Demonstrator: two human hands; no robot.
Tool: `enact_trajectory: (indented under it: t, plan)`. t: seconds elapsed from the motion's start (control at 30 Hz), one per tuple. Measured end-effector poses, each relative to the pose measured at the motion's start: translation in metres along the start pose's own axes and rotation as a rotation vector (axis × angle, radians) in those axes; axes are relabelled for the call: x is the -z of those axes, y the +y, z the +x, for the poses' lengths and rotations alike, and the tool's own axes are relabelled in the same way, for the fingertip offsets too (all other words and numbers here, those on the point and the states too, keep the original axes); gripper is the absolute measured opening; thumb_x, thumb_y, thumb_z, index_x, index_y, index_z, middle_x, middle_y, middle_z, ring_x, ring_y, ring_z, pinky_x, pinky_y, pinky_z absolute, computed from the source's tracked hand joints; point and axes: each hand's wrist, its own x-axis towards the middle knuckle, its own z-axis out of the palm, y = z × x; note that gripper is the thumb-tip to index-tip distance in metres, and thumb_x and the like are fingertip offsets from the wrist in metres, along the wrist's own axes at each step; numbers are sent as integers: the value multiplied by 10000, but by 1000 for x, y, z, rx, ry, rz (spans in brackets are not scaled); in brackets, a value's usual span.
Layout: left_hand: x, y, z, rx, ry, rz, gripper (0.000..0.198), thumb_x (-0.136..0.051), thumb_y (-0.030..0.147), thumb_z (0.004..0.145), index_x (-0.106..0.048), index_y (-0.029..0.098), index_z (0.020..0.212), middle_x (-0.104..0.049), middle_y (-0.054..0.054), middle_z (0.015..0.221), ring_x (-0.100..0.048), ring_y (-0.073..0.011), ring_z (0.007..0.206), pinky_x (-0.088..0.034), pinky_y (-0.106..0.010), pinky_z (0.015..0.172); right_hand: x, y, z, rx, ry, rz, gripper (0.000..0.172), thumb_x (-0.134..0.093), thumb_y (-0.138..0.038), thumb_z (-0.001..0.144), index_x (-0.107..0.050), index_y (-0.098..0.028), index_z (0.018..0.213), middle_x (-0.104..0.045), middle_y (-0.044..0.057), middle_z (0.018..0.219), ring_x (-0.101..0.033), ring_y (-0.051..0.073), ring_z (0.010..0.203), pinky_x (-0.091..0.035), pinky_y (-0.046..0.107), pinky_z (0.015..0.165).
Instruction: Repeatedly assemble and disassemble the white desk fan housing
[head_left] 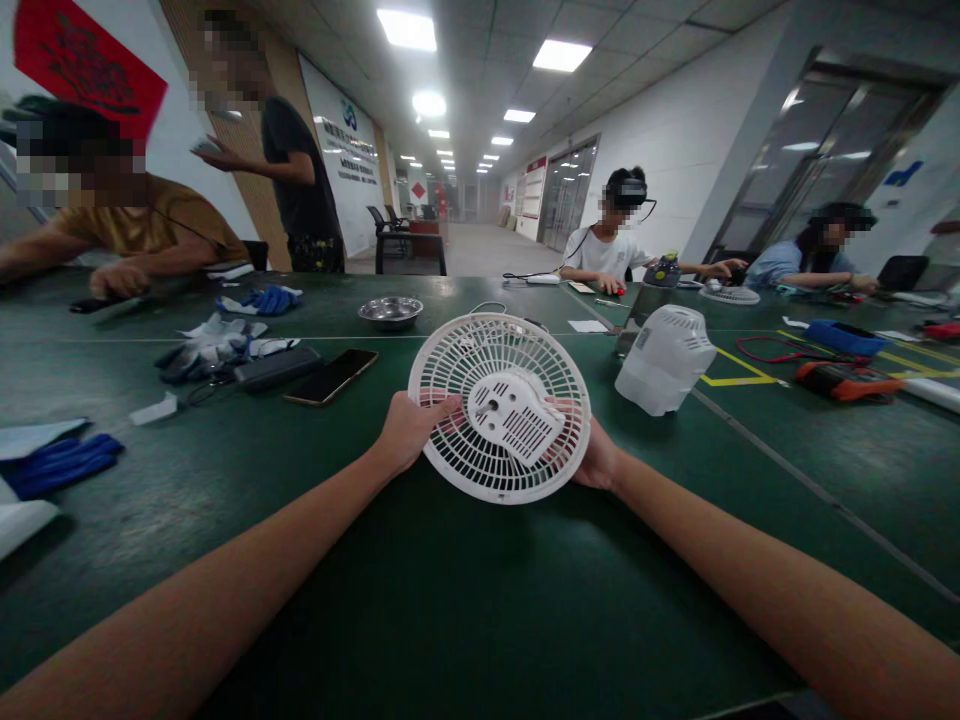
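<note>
A round white fan grille (501, 487) is held up above the green table, tilted so that its slotted centre housing faces me. My left hand (409, 430) grips its left rim, thumb lying over the ribs and the other fingers behind. On the opposite side my right hand (598, 455) is closed round the right rim, with its fingers partly seen through the slots. A thin pale cable (489, 306) loops above the grille's top edge. Whatever lies behind the grille is mostly hidden.
Right of the grille stand a white plastic housing (666, 360) and a bottle (652, 290). A metal bowl (390, 312), a phone (332, 377) and gloves (214, 345) lie to the left. Further right rests an orange meter (847, 385). Several people are around the table (480, 620).
</note>
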Motion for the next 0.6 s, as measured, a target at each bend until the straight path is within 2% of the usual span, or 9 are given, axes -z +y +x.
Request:
enact_trajectory:
  t: [0.2,0.37,0.5,0.6]
  plan:
    - [-2,5,-4,1,-4,10,270,-854,292,727,-771,114,913,-801,-103,853,-773,-254,755,-661,-377,693,0,-1,-2,-17,-32,135,236,-483,-358,985,-619,-214,1114,-746,45,1005,-715,207,923,-602,405,848]
    - [-3,7,-4,21,8,30,262,-848,297,740,-767,115,910,-796,-100,836,-769,-251,750,-656,-381,693,-2,-1,-2,-47,-1,136,222,-470,-353,995,-630,-207,1042,-752,53,990,-718,206,927,-602,384,829]
    - [-3,6,-4,-3,1,24,269,-851,304,743,-764,116,913,-797,-96,840,-768,-249,750,-656,-382,696,-2,-1,-2,-38,3,128,224,-495,-375,987,-632,-215,1063,-756,44,994,-722,206,944,-596,395,859]
    - [-2,6,-5,-10,2,31,273,-850,306,745,-760,114,917,-797,-92,834,-770,-252,753,-658,-387,699,-3,-1,-2,-34,16,132,202,-506,-367,985,-636,-218,1026,-752,27,922,-723,187,862,-595,359,813]
